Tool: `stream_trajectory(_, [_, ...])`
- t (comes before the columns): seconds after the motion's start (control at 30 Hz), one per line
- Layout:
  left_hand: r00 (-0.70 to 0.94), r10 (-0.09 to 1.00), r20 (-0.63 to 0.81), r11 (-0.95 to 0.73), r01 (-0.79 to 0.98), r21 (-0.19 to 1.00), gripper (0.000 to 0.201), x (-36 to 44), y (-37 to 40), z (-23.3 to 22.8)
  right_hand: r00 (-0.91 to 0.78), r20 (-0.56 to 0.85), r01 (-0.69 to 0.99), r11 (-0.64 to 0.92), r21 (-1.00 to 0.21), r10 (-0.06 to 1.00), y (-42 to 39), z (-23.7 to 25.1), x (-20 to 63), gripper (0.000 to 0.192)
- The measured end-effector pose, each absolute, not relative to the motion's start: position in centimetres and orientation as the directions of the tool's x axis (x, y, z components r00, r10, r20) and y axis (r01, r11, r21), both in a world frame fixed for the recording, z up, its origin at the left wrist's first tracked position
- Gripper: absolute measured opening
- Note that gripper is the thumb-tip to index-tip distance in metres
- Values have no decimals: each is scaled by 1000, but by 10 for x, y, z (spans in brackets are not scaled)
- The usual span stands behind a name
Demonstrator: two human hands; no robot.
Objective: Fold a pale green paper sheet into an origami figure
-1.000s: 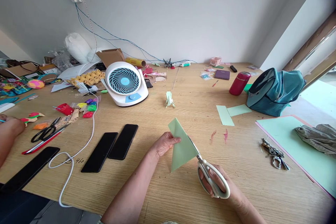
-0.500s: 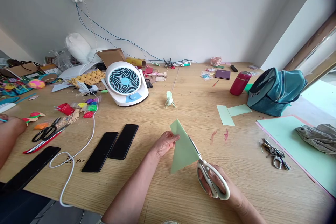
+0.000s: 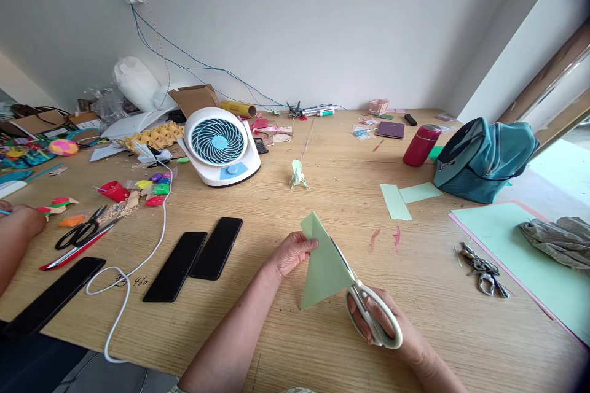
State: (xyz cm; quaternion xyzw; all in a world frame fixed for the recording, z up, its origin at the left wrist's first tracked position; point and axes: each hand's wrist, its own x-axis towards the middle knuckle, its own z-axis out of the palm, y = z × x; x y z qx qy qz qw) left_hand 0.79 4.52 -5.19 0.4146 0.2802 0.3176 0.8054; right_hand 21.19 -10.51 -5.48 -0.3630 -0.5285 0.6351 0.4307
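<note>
My left hand pinches a light green sheet of paper, folded to a triangle, near its upper corner. Through the loops of white-handled scissors go the fingers of my right hand. The scissor blades lie along the paper's right slanted edge, partly hidden by it. Both hands are held above the wooden table. Beyond them stands a small folded figure of pale green paper.
Two green paper strips lie right of centre, near a red flask and a teal bag. Keys rest at right. Several black phones, a white fan and another person's hand are at left.
The folded paper has shifted very slightly down and right, toward the scissors. My grip on both things is the same.
</note>
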Motion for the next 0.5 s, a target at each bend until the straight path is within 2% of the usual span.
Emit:
stream_trajectory(0.33, [681,705,-199,460,-226,859,37,10,41,-51,-361,-21,-166,-86,-982,932,-104,-52,212,52])
stream_trajectory(0.5, [628,758,-177,473,-341,813,33,10,43,-54,-368,-9,-188,-83,-979,930,-104,-57,212,50])
